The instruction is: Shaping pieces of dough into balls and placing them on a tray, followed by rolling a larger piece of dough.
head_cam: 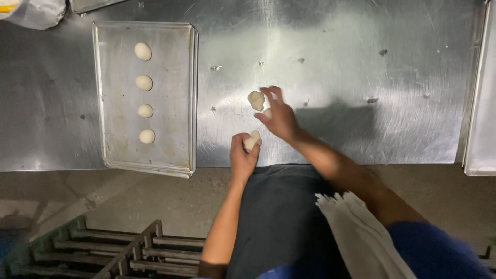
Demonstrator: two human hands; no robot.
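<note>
Steel worktable (pixel 336 62) spreads before me. My left hand (pixel 243 155) closes around a small dough piece (pixel 252 139) at the near edge; my right hand (pixel 279 116), fingers spread, touches another dough lump (pixel 256 100). Left, a baking tray (pixel 170 93) holds four dough balls (pixel 144 81).

I see one package only: a crumpled whitish plastic bag (pixel 36 13) at the far left corner of the steel desk (pixel 361 77), cut off by the frame, with a yellow patch at its edge. No labels, signs or screens.

Left hand (pixel 243 154) curled closed, near edge — right hand (pixel 279 114) farther out, fingers spread, forearm angled across.
</note>
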